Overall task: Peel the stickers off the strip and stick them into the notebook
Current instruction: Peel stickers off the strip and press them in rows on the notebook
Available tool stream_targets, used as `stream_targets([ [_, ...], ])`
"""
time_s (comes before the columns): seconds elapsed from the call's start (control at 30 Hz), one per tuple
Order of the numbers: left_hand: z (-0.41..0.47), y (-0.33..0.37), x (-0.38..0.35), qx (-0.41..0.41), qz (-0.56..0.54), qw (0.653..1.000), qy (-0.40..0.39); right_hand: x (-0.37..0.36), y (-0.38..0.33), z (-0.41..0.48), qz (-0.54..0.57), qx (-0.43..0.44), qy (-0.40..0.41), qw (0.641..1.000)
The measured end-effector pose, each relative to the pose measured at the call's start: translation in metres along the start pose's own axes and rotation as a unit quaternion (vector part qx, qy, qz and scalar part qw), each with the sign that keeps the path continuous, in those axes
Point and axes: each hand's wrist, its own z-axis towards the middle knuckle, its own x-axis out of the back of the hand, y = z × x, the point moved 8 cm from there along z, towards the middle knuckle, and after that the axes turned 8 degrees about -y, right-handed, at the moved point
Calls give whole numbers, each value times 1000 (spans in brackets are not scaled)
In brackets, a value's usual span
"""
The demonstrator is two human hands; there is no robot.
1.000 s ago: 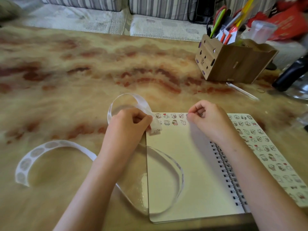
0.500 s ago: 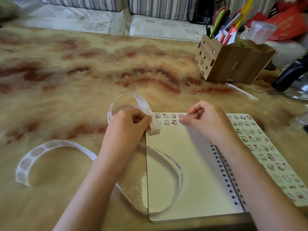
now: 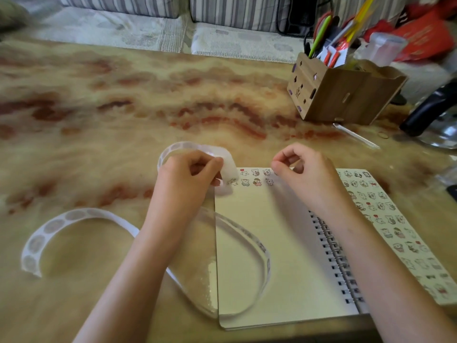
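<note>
An open spiral notebook point(image 3: 259, 231) lies on the marbled table. Two short rows of small cartoon stickers point(image 3: 257, 180) sit along the top of its cream left page, and the right page point(image 3: 385, 219) is covered with several more. The long white sticker strip point(image 3: 49, 226) curls in loops over the table and across the page. My left hand point(image 3: 190, 177) pinches the strip near its end, which hangs at the page's top left corner. My right hand point(image 3: 304, 174) hovers at the top edge of the page with fingers curled, thumb and forefinger close together; I see nothing in them.
A wooden pen holder point(image 3: 346, 92) full of pens stands at the back right. Beside it lie a clear stick point(image 3: 356, 136) and a rubber band point(image 3: 382, 134). A black-handled metal object point(image 3: 430, 112) sits at the far right. The table's front edge runs just below the notebook.
My right hand has slid left along the top of the page, toward the strip's end. My left hand and the strip have hardly moved.
</note>
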Motion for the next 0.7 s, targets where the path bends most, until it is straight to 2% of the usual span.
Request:
stream_targets([
  [0.13,2,5,-2,-12,-48,999,-1,-11,-31,-6,115,91,-44,988],
  [0.23,2,6,-2,-19,-63,998,2,-21,-43,-10,164,122,-67,977],
  [0.6,2,9,-4,-22,-120,992,-27,-22,-48,-14,190,117,-53,973],
  [0.7,2,9,-7,-16,-99,994,-43,-22,-47,-12,200,112,-50,972],
])
